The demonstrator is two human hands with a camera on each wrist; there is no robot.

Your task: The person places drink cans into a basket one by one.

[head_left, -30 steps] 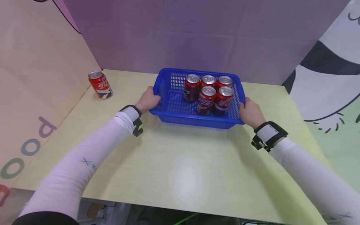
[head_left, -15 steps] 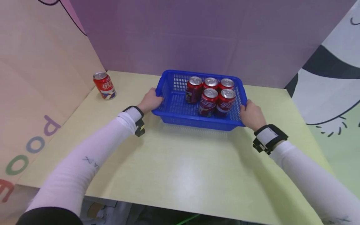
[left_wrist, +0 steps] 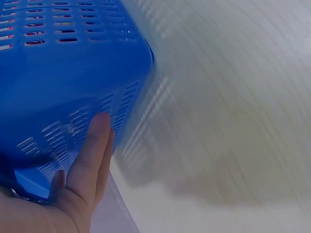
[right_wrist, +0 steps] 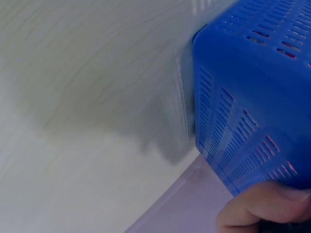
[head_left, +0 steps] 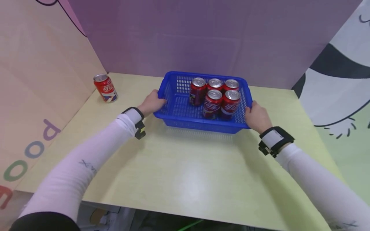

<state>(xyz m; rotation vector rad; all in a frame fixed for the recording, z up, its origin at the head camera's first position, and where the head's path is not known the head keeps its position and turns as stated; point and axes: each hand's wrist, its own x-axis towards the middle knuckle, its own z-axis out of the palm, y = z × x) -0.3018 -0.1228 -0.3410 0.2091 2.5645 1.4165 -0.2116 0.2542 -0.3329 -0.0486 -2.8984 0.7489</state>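
Observation:
A blue plastic basket (head_left: 199,124) with slotted walls sits near the back of the table, and several red soda cans (head_left: 212,104) stand upright in its middle and right part. At its left end my left hand (head_left: 152,103) grips the rim; in the left wrist view, fingers (left_wrist: 92,150) extend along the outside of the end wall. My right hand (head_left: 258,117) holds the opposite end, thumb over the rim. From the right wrist, part of that hand (right_wrist: 265,206) shows at the basket's lower edge. Most right-hand fingers are hidden.
One more red soda can (head_left: 105,88) stands alone at the table's back left, close to the left wall. A purple wall (head_left: 196,38) rises behind the basket. The pale wooden table (head_left: 188,173) stretches forward to its front edge.

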